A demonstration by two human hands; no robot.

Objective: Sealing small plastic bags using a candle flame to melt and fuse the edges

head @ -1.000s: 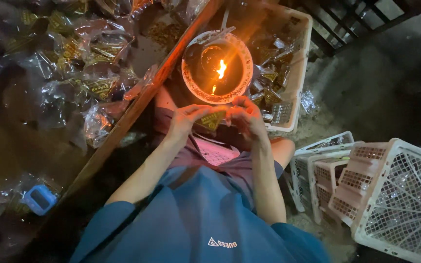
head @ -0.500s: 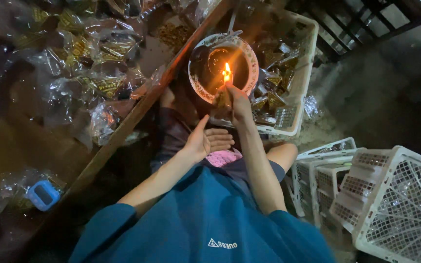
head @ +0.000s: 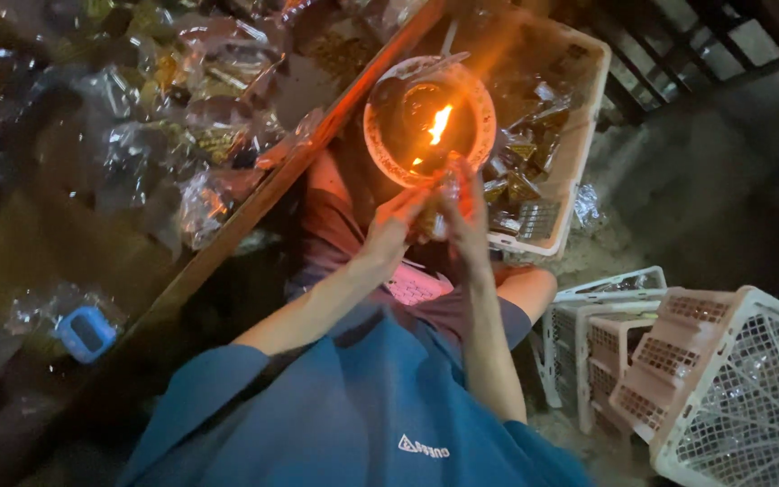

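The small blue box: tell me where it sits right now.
In the head view the small blue box lies at the far left, low in the picture, among clear plastic wrappers, left of the slanting wooden edge and well away from both hands.

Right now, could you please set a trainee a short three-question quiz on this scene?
1. True or false: both hands, the left hand and the right hand, meet at a small clear packet.
2. What burns in the round bowl? A) a flame B) nothing C) a lamp bulb
3. Which colour is the small box lying at the left?

Key: 1 true; 2 A, the flame; 3 blue.
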